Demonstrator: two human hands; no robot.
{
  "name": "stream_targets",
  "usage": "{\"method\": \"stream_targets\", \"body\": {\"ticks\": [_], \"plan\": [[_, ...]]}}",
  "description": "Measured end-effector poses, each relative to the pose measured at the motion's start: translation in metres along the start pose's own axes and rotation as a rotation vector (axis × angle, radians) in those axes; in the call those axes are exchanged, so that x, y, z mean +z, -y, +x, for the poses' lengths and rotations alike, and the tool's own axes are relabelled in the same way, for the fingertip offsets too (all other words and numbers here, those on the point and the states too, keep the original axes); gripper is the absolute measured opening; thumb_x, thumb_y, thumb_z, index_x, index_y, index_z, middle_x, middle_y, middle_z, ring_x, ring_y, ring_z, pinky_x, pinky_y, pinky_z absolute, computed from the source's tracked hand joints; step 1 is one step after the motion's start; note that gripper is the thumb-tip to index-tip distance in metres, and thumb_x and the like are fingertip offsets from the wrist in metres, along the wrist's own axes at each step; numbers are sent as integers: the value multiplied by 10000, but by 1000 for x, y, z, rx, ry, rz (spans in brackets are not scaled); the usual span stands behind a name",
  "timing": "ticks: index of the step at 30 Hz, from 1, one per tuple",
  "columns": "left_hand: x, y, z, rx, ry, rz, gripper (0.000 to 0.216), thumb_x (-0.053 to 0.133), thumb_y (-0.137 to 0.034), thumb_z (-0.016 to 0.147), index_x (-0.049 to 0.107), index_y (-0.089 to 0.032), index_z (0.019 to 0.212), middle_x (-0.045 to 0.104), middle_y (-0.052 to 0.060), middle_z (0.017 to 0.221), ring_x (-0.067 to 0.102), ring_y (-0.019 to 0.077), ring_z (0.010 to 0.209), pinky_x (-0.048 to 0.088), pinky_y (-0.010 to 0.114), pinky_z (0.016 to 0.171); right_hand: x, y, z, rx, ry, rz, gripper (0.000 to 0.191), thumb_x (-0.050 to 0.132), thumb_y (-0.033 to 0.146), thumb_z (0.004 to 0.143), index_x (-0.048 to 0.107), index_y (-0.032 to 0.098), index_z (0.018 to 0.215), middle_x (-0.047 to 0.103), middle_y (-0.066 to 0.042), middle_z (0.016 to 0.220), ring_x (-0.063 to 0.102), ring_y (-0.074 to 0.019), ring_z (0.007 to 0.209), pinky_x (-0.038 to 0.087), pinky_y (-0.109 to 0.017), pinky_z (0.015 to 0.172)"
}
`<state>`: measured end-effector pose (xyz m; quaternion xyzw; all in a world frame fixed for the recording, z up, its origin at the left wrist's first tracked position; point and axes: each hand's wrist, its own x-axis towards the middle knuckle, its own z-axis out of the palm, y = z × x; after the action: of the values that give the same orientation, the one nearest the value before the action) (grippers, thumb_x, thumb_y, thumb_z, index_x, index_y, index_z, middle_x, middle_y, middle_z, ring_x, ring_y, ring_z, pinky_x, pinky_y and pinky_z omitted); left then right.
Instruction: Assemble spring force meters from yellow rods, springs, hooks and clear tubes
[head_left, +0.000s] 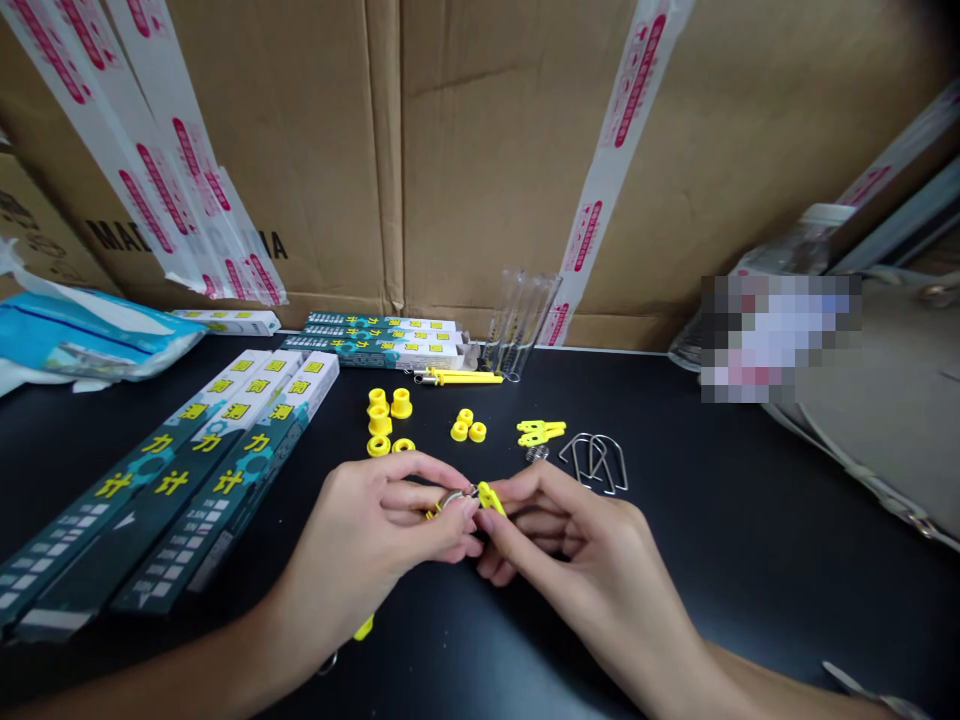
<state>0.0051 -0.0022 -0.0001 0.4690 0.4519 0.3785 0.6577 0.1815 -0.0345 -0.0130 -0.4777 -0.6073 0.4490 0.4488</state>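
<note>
Over the black table my two hands meet fingertip to fingertip. My left hand (pixel 382 520) is closed, pinching a thin curved metal wire piece (pixel 452 497), with a bit of yellow showing behind its fingers. Between thumb and forefinger, my right hand (pixel 577 530) grips a small yellow plastic piece (pixel 491 499), which meets the metal end at my left fingertips. Just beyond the right hand lie flat yellow plastic pieces (pixel 540 437), small springs (pixel 537 453) and bent wire hooks (pixel 596 460). Another yellow part (pixel 364 628) shows partly under my left forearm.
Yellow flanged caps (pixel 379 420) and small yellow rings (pixel 468 428) sit beyond my hands. Printed long boxes (pixel 247 450) lie left, more (pixel 390 340) behind. Clear tubes (pixel 517 325) stand near yellow rods (pixel 465 378). A bottle (pixel 802 240) and bag (pixel 885 400) are right; cardboard (pixel 487 150) rises behind.
</note>
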Motion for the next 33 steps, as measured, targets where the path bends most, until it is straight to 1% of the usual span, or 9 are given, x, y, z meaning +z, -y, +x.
{"method": "stream_targets", "body": {"ticks": [9, 15, 21, 26, 33], "plan": [[0, -1, -1, 5, -28, 54, 162, 848, -231, 726, 744, -143, 812, 795, 8, 664, 782, 179, 658, 646, 185, 620, 0, 2, 0, -2, 18, -27, 171, 647, 342, 931, 605, 196, 853, 738, -20, 672, 744, -163, 586, 624, -225, 586], [2, -4, -1, 5, -60, 57, 156, 848, -217, 724, 747, -152, 823, 801, 15, 685, 792, 198, 702, 637, 179, 618, -1, 3, 0, 5, 6, -38, 181, 650, 344, 928, 599, 197, 834, 741, -21, 687, 745, -156, 582, 620, -210, 580], [2, -2, -1, 15, -67, 65, 133, 855, -203, 714, 752, -163, 788, 798, 6, 672, 791, 191, 688, 637, 172, 621, -1, 4, 1, 10, 10, -31, 176, 647, 336, 927, 598, 194, 834, 760, -36, 742, 747, -149, 589, 621, -199, 577], [2, -2, -1, 25, -68, 80, 132, 856, -199, 709, 753, -166, 783, 797, 1, 674, 790, 185, 680, 635, 166, 617, -1, 4, 0, 8, 8, -37, 176, 650, 340, 924, 597, 195, 840, 735, -20, 675, 748, -158, 587, 622, -206, 575], [3, -3, -2, 44, -55, 105, 146, 855, -239, 723, 744, -166, 783, 794, -1, 678, 787, 181, 675, 635, 170, 618, -1, 5, 0, 4, 16, -54, 173, 630, 341, 938, 597, 198, 847, 731, -25, 683, 743, -161, 580, 622, -221, 571]]}}
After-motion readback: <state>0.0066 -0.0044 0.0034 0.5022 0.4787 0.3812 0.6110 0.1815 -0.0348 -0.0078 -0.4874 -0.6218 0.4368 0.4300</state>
